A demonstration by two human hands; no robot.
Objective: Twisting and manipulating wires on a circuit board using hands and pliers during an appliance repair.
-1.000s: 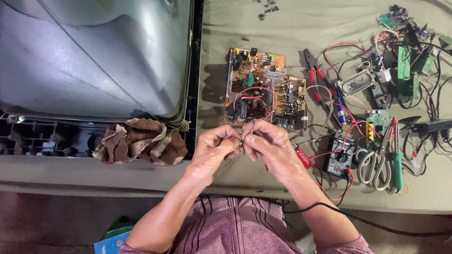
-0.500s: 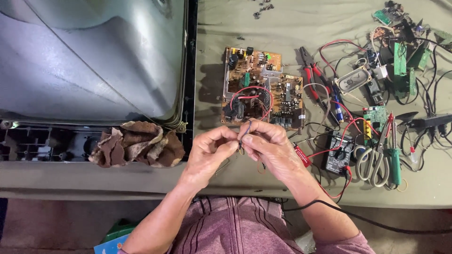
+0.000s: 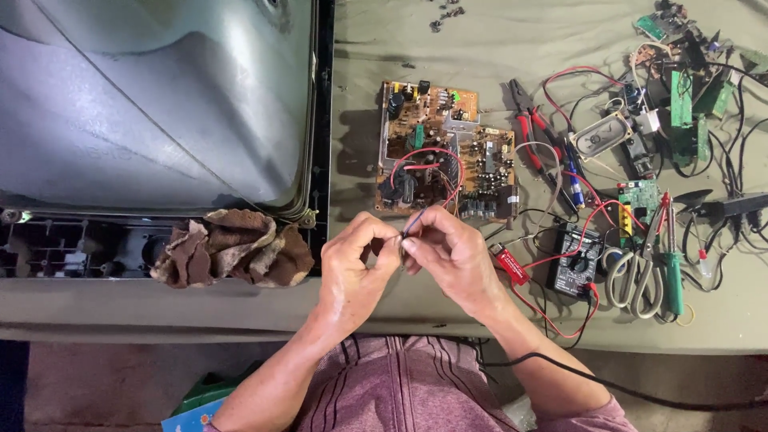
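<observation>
Wire (image 3: pixel 410 225), thin, is lying over the olive table (image 3: pixel 416 48) just below the circuit board (image 3: pixel 445 150), slanting up-right; left hand (image 3: pixel 356 264) and right hand (image 3: pixel 450 252) are pinching it.

A grey picture tube (image 3: pixel 152 96) is seen at the upper left of the frame, a brown rag (image 3: pixel 232 248) below it, and scissors (image 3: pixel 632 276) beside a black multimeter (image 3: pixel 578 268) at the right of the table (image 3: pixel 480 48).
</observation>
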